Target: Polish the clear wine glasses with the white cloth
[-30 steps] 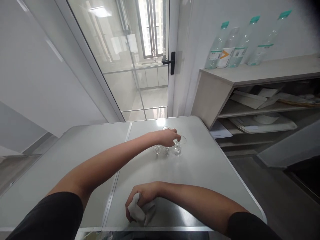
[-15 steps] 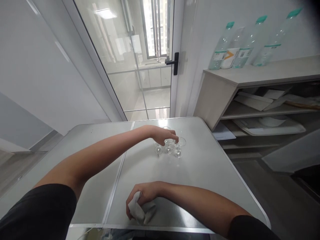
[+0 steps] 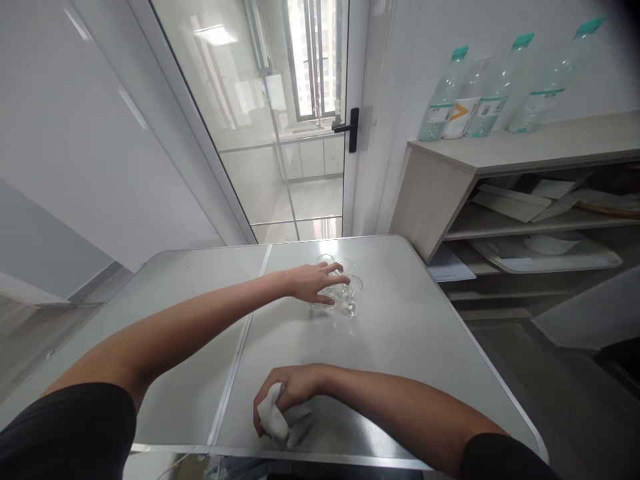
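Several clear stemmed glasses (image 3: pixel 351 307) stand close together on the table's far half. Over them reaches my left hand (image 3: pixel 316 283), its fingers spread apart. Its fingertips overlap the bowls, and contact with the glass cannot be made out. The hand hides part of the group. Close to the front edge, my right hand (image 3: pixel 287 392) is closed around a crumpled white cloth (image 3: pixel 274 415), which hangs down against the tabletop.
The grey table (image 3: pixel 400 353) has a metal strip (image 3: pixel 233 380) across it. Behind stands a glass door (image 3: pixel 295 193) with a black handle (image 3: pixel 353 130). To the right, a shelf unit (image 3: pixel 435 193) carries plastic bottles (image 3: pixel 483 113) on top and papers and a tray (image 3: pixel 550 253) inside.
My left hand has shifted slightly left and its fingers have spread apart over the glasses. My right hand keeps its hold on the cloth in the same place.
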Demonstrator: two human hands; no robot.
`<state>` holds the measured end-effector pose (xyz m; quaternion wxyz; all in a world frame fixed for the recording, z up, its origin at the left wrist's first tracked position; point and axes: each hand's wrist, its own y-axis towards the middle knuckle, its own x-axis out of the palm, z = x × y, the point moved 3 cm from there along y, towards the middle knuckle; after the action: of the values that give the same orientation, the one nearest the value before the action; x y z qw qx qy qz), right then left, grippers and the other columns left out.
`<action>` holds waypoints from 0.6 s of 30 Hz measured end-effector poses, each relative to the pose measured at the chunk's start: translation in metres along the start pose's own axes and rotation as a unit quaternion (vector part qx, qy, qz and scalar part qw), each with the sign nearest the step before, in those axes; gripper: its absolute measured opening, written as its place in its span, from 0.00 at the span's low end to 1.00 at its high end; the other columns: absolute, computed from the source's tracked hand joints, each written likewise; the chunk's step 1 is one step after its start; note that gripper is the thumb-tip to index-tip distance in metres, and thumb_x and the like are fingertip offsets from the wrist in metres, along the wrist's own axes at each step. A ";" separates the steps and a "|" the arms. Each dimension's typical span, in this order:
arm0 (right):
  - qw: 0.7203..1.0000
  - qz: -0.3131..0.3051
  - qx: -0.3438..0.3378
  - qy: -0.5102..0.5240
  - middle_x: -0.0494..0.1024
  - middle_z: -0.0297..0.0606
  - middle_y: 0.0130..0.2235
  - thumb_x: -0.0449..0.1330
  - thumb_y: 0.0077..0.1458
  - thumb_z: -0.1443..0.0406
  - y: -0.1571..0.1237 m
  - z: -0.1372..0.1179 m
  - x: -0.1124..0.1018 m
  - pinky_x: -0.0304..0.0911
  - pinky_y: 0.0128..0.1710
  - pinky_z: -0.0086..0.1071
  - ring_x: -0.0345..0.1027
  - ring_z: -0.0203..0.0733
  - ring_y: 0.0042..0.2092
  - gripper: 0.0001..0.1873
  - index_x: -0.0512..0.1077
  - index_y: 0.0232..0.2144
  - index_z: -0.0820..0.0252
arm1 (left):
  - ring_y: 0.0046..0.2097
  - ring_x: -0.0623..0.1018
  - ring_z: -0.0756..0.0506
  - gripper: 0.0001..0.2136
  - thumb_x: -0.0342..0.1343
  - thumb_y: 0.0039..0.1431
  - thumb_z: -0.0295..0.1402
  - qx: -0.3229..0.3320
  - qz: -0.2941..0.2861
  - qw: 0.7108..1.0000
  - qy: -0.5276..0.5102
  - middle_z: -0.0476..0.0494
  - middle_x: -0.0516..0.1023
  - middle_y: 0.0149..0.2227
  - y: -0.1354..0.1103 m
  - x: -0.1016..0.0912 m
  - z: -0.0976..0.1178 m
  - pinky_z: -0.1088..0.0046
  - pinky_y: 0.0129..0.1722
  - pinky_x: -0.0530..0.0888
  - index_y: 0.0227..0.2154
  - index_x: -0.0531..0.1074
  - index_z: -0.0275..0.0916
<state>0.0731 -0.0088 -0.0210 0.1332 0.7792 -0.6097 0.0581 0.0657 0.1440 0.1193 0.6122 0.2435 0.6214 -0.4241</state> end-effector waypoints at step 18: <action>1.000 0.022 -0.010 -0.005 0.79 0.37 0.37 0.67 0.54 0.65 0.000 0.002 0.001 0.66 0.46 0.27 0.72 0.39 0.41 0.08 0.79 0.35 0.66 | 0.49 0.74 0.37 0.23 0.39 0.73 0.50 -0.111 0.039 0.988 0.104 0.33 0.69 0.57 -0.044 0.021 -0.015 0.69 0.33 0.72 0.61 0.66 0.47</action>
<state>0.0735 -0.0101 -0.0231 0.1370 0.7647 -0.6276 0.0509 0.0186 0.1295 0.1074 0.5840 0.2409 0.7146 -0.3005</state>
